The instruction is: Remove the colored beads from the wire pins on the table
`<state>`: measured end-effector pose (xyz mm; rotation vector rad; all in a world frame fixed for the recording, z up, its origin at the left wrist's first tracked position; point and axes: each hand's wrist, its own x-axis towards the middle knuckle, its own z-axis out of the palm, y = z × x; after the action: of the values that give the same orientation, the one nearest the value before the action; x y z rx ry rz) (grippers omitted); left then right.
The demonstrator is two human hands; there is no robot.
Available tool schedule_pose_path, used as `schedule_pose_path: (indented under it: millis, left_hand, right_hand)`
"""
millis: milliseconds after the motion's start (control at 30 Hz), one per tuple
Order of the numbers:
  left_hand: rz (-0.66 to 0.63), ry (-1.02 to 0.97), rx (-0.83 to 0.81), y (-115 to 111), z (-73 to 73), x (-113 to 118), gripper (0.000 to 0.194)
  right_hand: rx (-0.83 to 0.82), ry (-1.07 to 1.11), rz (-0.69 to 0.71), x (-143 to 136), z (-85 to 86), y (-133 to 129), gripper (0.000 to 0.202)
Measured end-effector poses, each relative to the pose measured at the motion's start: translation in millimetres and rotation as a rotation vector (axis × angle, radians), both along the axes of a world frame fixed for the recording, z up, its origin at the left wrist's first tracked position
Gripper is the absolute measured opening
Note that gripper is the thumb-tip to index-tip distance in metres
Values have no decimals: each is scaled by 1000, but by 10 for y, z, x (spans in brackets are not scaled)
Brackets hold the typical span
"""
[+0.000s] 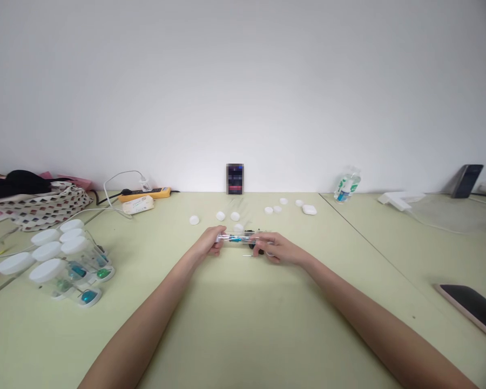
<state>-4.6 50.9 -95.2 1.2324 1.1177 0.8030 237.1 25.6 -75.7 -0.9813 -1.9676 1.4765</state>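
Note:
A clear plastic tube (238, 237) with something blue inside lies sideways between my hands, above the middle of the table. My left hand (210, 241) is closed around its left end, where something white shows. At the other end, the fingers of my right hand (280, 248) are closed on the tube. Some small black thing (261, 250) and a thin metal piece (248, 255) show by my right fingertips, partly hidden. Several white caps (235, 216) are scattered just beyond my hands, with faint clear tubes (238, 203) behind them.
Several clear jars (87, 286) with white lids stand at left, blue and green pieces inside. Behind are a dotted fabric bag (51, 208), a yellow power strip (157, 193) and an upright phone (235, 179). A plastic packet (347, 186) and another phone (476, 310) are at right.

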Motion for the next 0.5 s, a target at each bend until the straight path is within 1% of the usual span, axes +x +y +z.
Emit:
schedule_pose_path:
  millis: [67, 167, 267, 400, 500]
  left_hand:
    - [14, 9, 11, 10, -4, -41, 28]
    - [36, 30, 30, 22, -21, -86, 27]
    - [57, 61, 58, 38, -46, -111, 26]
    - [81, 115, 99, 65, -55, -156, 28]
    - [99, 157, 141, 74, -15, -224, 30]
  right_hand:
    - [19, 34, -20, 39, -13, 23, 43]
    - [26, 62, -119, 79, -47, 62, 43]
    - [-7, 57, -202, 101, -82, 102, 42]
    - [-32, 37, -228, 139, -98, 142, 38]
    - [-20, 12, -241, 174, -94, 160, 35]
